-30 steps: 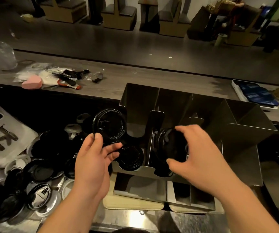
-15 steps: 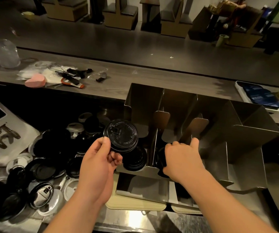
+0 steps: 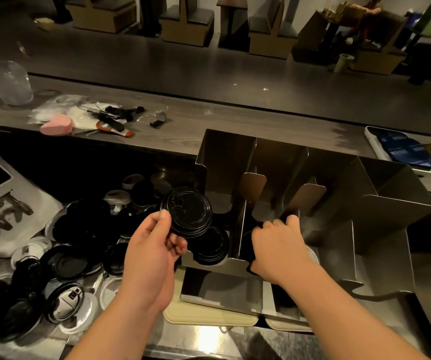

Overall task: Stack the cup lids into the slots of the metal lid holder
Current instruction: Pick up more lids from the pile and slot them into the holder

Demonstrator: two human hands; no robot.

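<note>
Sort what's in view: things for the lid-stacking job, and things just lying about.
Job: metal lid holder; black lid in left hand; stacked lids in the first slot; loose lids; right hand.
Lying about: pink sponge; orange-handled tool; clear plastic bag; blue-filled tray.

Left hand point(image 3: 152, 253): pinches a black lid point(image 3: 186, 211) in front of the metal lid holder point(image 3: 380, 203).
Right hand point(image 3: 279, 245): curled round dark lids point(image 3: 250, 268) in its second slot.

Right hand point(image 3: 279, 245) lowered lid stack point(image 3: 247, 246) into holder point(image 3: 224, 157); left hand point(image 3: 152, 250) raised lid point(image 3: 187, 211).
</note>
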